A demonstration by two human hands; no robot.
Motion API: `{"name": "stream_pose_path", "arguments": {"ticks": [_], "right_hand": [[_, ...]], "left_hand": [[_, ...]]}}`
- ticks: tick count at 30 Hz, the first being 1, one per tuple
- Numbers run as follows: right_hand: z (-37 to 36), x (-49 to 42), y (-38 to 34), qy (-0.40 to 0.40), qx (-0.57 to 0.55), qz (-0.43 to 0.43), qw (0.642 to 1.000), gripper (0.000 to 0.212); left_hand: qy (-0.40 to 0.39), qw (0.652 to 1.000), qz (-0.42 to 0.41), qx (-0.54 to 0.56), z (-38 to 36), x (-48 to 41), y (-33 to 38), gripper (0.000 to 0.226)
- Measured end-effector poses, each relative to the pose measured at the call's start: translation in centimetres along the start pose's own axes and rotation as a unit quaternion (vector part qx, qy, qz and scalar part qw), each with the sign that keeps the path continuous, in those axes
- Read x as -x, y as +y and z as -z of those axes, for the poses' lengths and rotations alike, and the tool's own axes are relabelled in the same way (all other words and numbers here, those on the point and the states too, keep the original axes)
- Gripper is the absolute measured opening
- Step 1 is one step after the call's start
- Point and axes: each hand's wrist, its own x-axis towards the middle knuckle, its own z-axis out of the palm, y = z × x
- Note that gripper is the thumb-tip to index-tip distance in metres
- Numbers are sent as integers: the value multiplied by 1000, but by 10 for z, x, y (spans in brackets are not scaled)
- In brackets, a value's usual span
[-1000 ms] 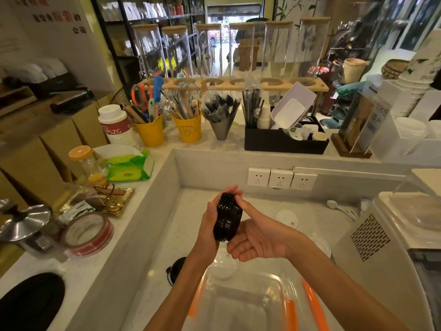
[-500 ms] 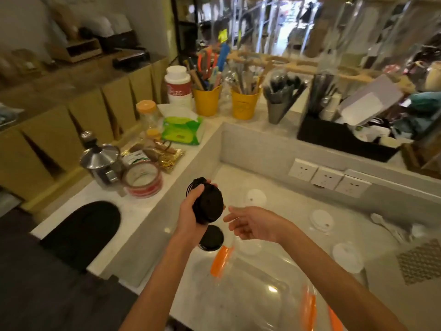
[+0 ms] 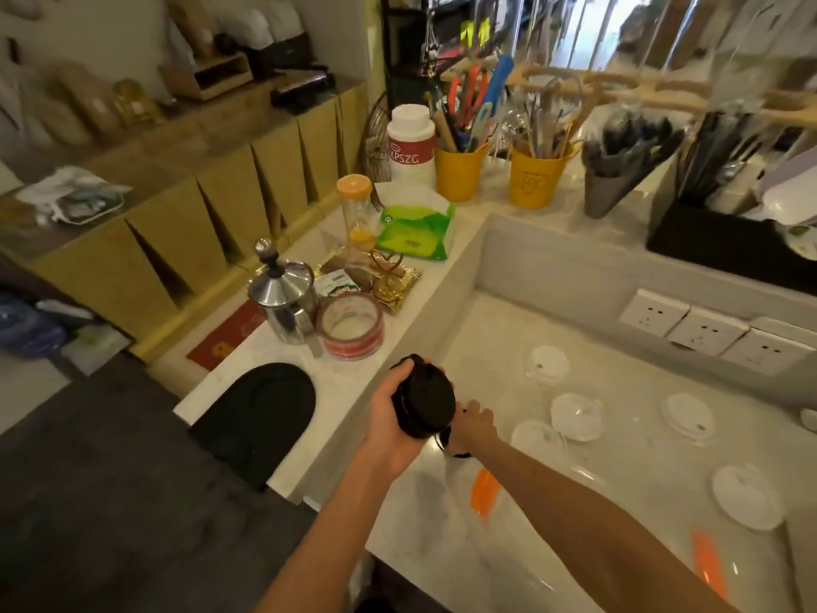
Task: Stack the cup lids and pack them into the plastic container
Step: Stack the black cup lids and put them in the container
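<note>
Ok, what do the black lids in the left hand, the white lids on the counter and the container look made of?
Black lid stack, held in the left hand: probably thin moulded plastic, matte, with hardly any glare.
White lids: seemingly plastic too, smooth and slightly glossy; some look translucent.
Plastic container: clear glossy plastic, the counter shows through it, with opaque orange latches.

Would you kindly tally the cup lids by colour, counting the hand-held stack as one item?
White round plastic lids on the lower counter: 5
Black round plastic lid under the right hand: 1
Black lid stack in the left hand: 1
Total: 7
</note>
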Motion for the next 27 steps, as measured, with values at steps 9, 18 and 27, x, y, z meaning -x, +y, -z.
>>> {"name": "stream_pose_path", "arguments": {"ticks": [9, 18, 27], "right_hand": [[61, 35, 36, 93, -543, -89, 830, 67], [78, 173, 38, 212, -655, -46, 724, 73], [65, 199, 68, 228, -671, -16, 705, 56]], "left_hand": [[-47, 984, 47, -165, -11, -42, 16, 40], [-214, 904, 6, -370, -41, -48, -14, 84], [-228, 892, -19, -390, -75, -22, -58, 76]]}}
